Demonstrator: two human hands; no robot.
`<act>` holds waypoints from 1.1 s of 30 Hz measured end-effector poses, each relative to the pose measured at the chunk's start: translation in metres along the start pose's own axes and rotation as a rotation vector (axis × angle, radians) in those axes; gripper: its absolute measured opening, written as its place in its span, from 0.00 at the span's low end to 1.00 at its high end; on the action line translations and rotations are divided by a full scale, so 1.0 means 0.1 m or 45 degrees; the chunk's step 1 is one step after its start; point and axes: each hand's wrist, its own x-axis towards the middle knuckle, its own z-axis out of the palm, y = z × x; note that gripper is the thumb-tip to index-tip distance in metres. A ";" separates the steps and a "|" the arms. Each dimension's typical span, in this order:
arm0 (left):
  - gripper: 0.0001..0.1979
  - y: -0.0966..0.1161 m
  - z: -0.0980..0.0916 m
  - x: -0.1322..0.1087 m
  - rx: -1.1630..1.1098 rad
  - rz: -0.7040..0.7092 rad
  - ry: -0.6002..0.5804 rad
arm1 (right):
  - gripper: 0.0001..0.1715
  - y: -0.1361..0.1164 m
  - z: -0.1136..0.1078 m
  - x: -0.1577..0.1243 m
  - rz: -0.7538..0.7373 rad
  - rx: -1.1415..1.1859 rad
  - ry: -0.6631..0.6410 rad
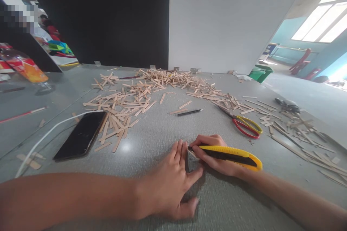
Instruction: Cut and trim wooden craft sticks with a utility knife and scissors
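Gripped in my right hand (217, 157) is a yellow and black utility knife (235, 155), its tip pointing left toward the fingers of my other hand. Beneath the knife tip shows a small bit of pale wood (193, 153), mostly hidden by my fingers. My left hand (173, 178) lies palm down on the grey tabletop (151, 137), fingers stretched forward and thumb apart, its fingertips close beside the blade end. Whether something lies under the left fingers, I cannot tell. Beyond both hands is a black pen (189, 112).
Wooden craft sticks (173, 79) are heaped along the back. A phone (81, 135) with a white cable lies left, near a drink bottle (25, 66). Red-and-yellow-handled scissors (246, 126) and wood strips (298, 148) lie right. A black and white panel (211, 21) stands behind.
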 end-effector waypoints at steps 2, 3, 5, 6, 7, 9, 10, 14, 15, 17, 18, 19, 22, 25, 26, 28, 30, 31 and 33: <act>0.40 0.00 0.00 0.00 -0.005 -0.003 0.008 | 0.18 -0.01 0.00 0.00 0.007 -0.006 -0.006; 0.40 0.00 0.01 0.00 -0.007 -0.003 0.016 | 0.18 -0.01 0.00 0.00 0.011 -0.007 -0.007; 0.40 0.00 0.02 -0.01 -0.008 -0.004 0.038 | 0.18 -0.01 0.00 0.01 0.016 -0.006 -0.008; 0.40 0.00 0.02 -0.01 -0.009 -0.002 0.044 | 0.18 -0.01 0.00 0.01 0.017 -0.004 -0.009; 0.40 0.00 0.03 -0.02 -0.009 -0.003 0.047 | 0.18 -0.01 0.00 0.01 0.018 -0.002 -0.011; 0.40 -0.01 0.03 -0.02 -0.012 0.001 0.045 | 0.18 -0.01 0.00 0.01 0.020 0.005 -0.016; 0.40 -0.01 0.02 -0.02 -0.015 0.004 0.042 | 0.18 -0.02 0.00 0.01 0.022 0.008 -0.018; 0.40 -0.01 0.01 0.00 -0.021 0.003 0.038 | 0.18 -0.02 0.01 0.01 0.011 0.024 -0.022; 0.40 -0.01 0.01 0.00 -0.020 0.000 0.037 | 0.18 -0.01 0.01 0.01 0.007 0.029 -0.023; 0.39 0.00 0.01 0.00 -0.018 -0.006 0.028 | 0.20 0.00 0.01 0.01 -0.002 0.041 -0.029; 0.39 0.00 0.02 -0.01 -0.017 -0.011 0.021 | 0.20 0.01 0.01 0.02 -0.009 0.047 -0.034; 0.39 0.00 0.02 -0.01 -0.013 -0.018 0.016 | 0.20 0.02 0.01 0.02 -0.020 0.053 -0.045; 0.39 0.01 0.04 -0.03 0.003 -0.030 0.016 | 0.19 0.03 0.01 0.01 -0.061 0.076 -0.093; 0.37 0.01 0.05 -0.03 0.023 -0.039 0.029 | 0.18 0.04 -0.01 0.01 -0.077 0.088 -0.121; 0.36 0.01 0.04 -0.03 0.029 -0.042 0.029 | 0.18 0.05 -0.01 0.02 -0.081 0.093 -0.129; 0.36 0.01 0.04 -0.02 0.039 -0.047 0.027 | 0.18 0.06 -0.02 0.02 -0.091 0.104 -0.151; 0.36 0.02 0.03 -0.01 0.040 -0.052 0.029 | 0.17 0.07 -0.04 0.02 -0.099 0.112 -0.173; 0.36 0.02 0.02 -0.01 0.037 -0.056 0.034 | 0.17 0.08 -0.04 0.03 -0.099 0.114 -0.176; 0.36 0.02 0.02 -0.01 0.026 -0.060 0.038 | 0.18 0.08 -0.05 0.03 -0.096 0.111 -0.180</act>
